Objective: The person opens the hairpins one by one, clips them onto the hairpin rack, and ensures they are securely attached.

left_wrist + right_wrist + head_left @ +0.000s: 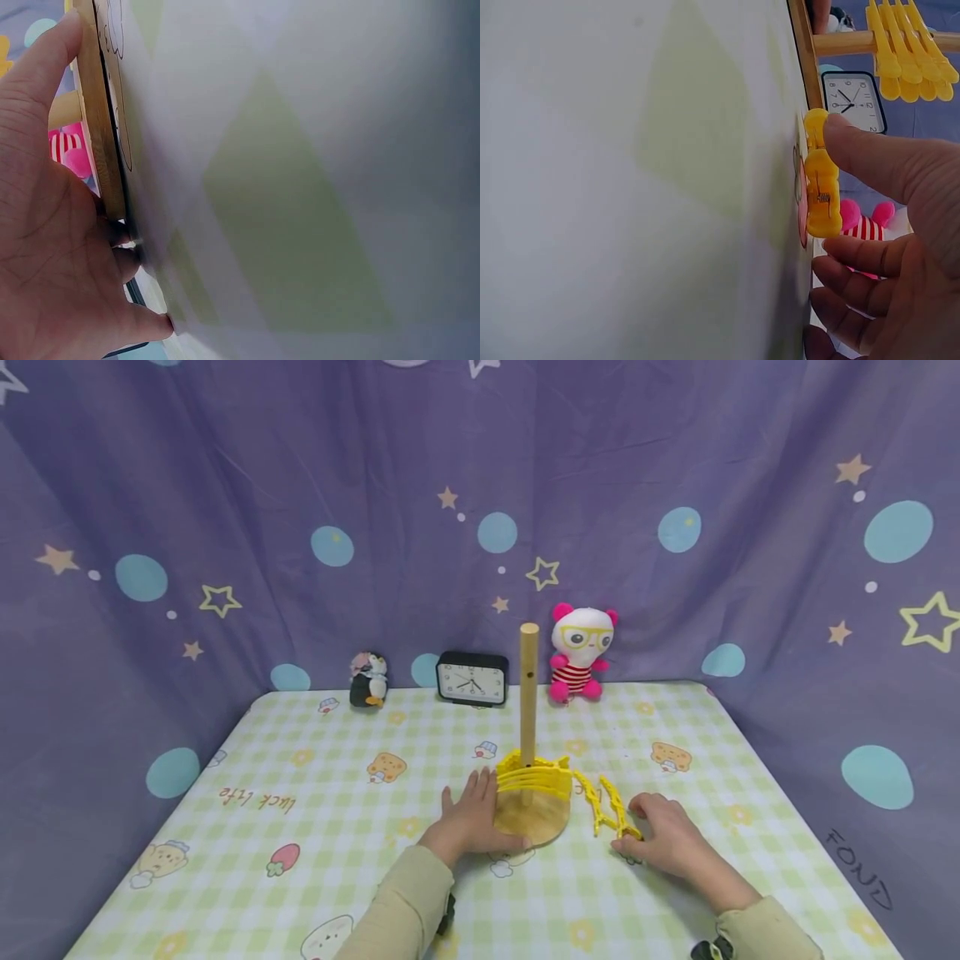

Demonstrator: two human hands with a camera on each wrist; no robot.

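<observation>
A wooden stand with a round base (536, 827) and an upright pole (528, 693) is in the middle of the table. My left hand (472, 822) holds the base at its left and near edge, the thumb (56, 52) against the rim and the fingers partly hidden beyond it. Several yellow clothespins (536, 779) sit in a row low on the pole. Right of the base, more yellow clothespins (618, 810) lie on the cloth. Beside them is my right hand (663, 839), thumb and fingers spread around the near ends. In the right wrist view, its thumb overlaps one clothespin (823, 191).
Along the back of the table stand a penguin figure (369, 680), a black-framed clock (472, 678) and a pink-and-white panda toy (581, 652). A green checked cloth (337, 835) covers the table, and a purple curtain (420, 443) hangs behind.
</observation>
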